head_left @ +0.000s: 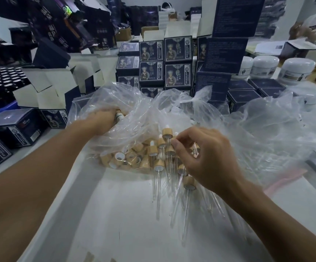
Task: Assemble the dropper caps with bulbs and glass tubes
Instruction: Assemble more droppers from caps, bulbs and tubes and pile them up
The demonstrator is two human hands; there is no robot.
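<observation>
Stacked navy boxes (151, 52) crowd behind our white tabletop (115, 214), where several finished droppers (172, 167) lie beside loose wooden caps (126, 159) in the plastic bag (134, 114); our left hand (104, 120) grips a cap, our right hand (206, 157) pinches a glass tube, and many remain.

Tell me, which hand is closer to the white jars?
Right. The right hand is below the white jars, on their side of the table; the left hand is far across, inside the bag.
</observation>
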